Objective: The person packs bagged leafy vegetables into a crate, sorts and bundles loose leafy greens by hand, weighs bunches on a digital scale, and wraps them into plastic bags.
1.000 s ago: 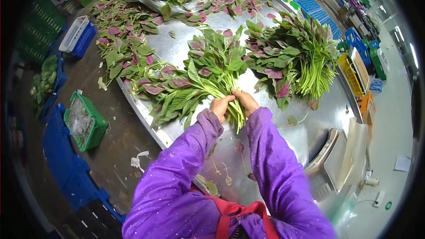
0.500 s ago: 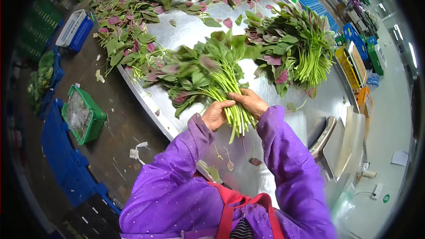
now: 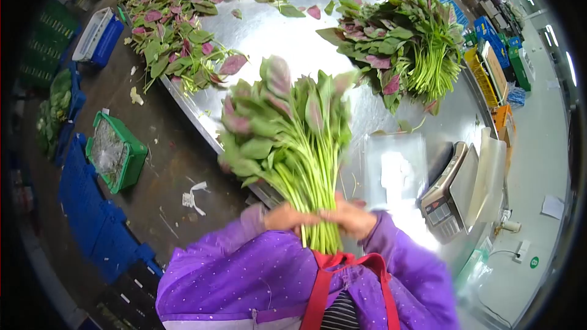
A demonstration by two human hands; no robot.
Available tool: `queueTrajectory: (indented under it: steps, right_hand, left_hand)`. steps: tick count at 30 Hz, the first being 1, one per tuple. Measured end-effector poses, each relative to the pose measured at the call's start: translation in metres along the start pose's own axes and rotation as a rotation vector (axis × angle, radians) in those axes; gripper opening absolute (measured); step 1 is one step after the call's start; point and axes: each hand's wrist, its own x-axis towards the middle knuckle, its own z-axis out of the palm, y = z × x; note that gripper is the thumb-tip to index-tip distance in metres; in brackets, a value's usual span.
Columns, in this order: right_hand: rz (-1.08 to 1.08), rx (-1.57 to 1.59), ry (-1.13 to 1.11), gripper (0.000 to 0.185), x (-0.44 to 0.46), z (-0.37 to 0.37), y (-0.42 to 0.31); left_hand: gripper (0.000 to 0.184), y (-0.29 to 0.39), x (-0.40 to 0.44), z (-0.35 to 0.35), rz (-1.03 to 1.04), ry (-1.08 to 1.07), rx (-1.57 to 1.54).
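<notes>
A bunch of leafy amaranth greens (image 3: 299,140), green with purple-tinged leaves, stands upright close to my chest, its leaves blurred. My left hand (image 3: 286,216) is wrapped round the lower stems from the left. From the right, my right hand (image 3: 350,216) grips the same stems, fingers partly hidden behind them. Stem ends stick out below both hands. Farther off on the metal table (image 3: 269,40), a larger pile of amaranth (image 3: 406,49) lies with its stems toward the right. Loose amaranth leaves (image 3: 177,49) are heaped along the left edge.
At the table's right side sits a weighing scale (image 3: 449,198), with a clear plastic sheet (image 3: 397,162) beside it. A green crate (image 3: 116,153) and blue crates (image 3: 98,214) stand on the floor to the left. Yellow crates (image 3: 480,76) are beyond the right edge.
Both hands have drawn the amaranth bunch back from over the table toward my chest. Its leaves, earlier leaning up and left, now point away from me.
</notes>
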Motion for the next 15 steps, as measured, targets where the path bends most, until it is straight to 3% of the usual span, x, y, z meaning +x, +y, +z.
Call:
queueTrajectory:
  steps: [1, 4, 10, 13, 14, 15]
  right_hand:
    - [0.041, 0.226, -0.099, 0.051, -0.01, 0.002, 0.029]
    - [0.027, 0.31, -0.065, 0.047, -0.012, 0.003, 0.044]
    - [-0.168, 0.151, -0.065, 0.046, -0.021, 0.01, 0.016]
    - [-0.182, 0.215, -0.247, 0.048, -0.01, -0.007, 0.022]
    - [-0.171, 0.266, -0.332, 0.049, -0.006, -0.014, 0.027]
    - [-0.092, 0.185, -0.167, 0.056, -0.005, -0.022, 0.03]
  left_hand:
    - [0.073, -0.001, -0.017, 0.024, -0.151, 0.024, -0.393]
    - [0.073, 0.008, -0.023, 0.041, -0.255, 0.153, -0.667]
    - [0.073, 0.046, 0.003, 0.023, -0.329, -0.068, -0.226]
    - [0.074, 0.059, 0.013, 0.017, -0.452, -0.1, -0.245]
    - [0.074, 0.045, 0.016, 0.018, -0.4, -0.041, -0.366]
    - [0.075, 0.03, 0.019, 0.018, -0.342, 0.012, -0.49]
